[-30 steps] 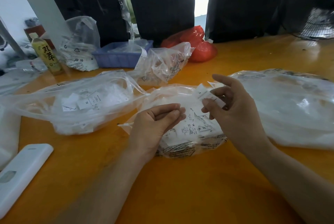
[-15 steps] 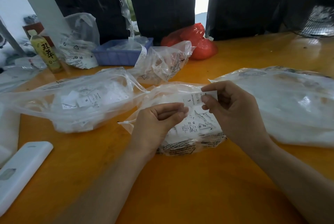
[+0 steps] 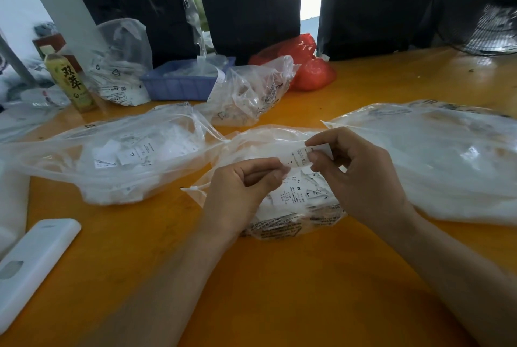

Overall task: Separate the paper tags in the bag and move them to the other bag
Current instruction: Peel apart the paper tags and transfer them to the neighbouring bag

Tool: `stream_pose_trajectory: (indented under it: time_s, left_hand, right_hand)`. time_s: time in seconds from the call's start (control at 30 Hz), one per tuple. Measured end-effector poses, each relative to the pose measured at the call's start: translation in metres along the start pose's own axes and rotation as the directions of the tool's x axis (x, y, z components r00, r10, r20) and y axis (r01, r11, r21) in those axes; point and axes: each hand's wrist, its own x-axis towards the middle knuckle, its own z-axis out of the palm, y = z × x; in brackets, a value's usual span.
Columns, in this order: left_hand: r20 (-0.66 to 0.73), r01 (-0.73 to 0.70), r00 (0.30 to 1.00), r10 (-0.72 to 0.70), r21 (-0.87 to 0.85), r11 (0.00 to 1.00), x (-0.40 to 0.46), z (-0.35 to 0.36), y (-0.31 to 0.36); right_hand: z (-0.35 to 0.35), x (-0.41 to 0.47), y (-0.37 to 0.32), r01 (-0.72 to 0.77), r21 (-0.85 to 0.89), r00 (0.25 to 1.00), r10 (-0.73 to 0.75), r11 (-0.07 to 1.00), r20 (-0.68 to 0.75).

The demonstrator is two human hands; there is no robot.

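Observation:
A white paper tag (image 3: 298,157) printed with an "L" is pinched between my two hands above the middle clear bag (image 3: 293,223), which is full of tags. My right hand (image 3: 355,178) pinches the tag's right end with thumb and forefinger. My left hand (image 3: 240,192) holds its left end with curled fingers. To the left lies another clear bag (image 3: 117,156) with loose tags inside, its mouth facing the middle bag.
A large clear bag (image 3: 436,156) lies at the right. Behind are a smaller clear bag (image 3: 249,95), a blue tray (image 3: 181,85), a red bag (image 3: 305,67), a tea bottle (image 3: 70,81) and another bag (image 3: 120,67). A white case (image 3: 30,265) rests at the orange table's (image 3: 279,290) left edge.
My right hand lifted a tag out of the middle bag and brought it left; my left hand rose to meet it and now holds its other end.

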Motion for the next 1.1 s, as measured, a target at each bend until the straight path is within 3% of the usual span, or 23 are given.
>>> stream_pose_trajectory:
  time_s: [0.17, 0.5, 0.87, 1.1]
  left_hand:
    - [0.002, -0.018, 1.0, 0.018, 0.03, 0.999, 0.0006, -0.0003, -0.0014]
    - [-0.021, -0.004, 1.0, 0.002, -0.069, 0.998, -0.0025, 0.0011, 0.001]
    - [-0.028, 0.006, 1.0, -0.012, -0.231, 0.973, -0.0013, 0.0006, 0.0017]
    - [-0.008, 0.017, 1.0, -0.019, -0.165, 0.986, -0.0028, 0.0023, 0.0042]
  right_hand:
    - [-0.0012, -0.0003, 0.0006, -0.017, 0.0, 1.0, 0.017, 1.0, -0.008]
    - [-0.0037, 0.001, -0.0023, -0.044, 0.127, 0.996, 0.052, 0.991, -0.066]
    - [-0.0037, 0.0005, -0.0041, -0.07, 0.14, 0.994, 0.08, 0.988, -0.068]
    - [-0.0032, 0.0004, -0.0065, -0.033, 0.139, 0.997, 0.041, 0.99, -0.059]
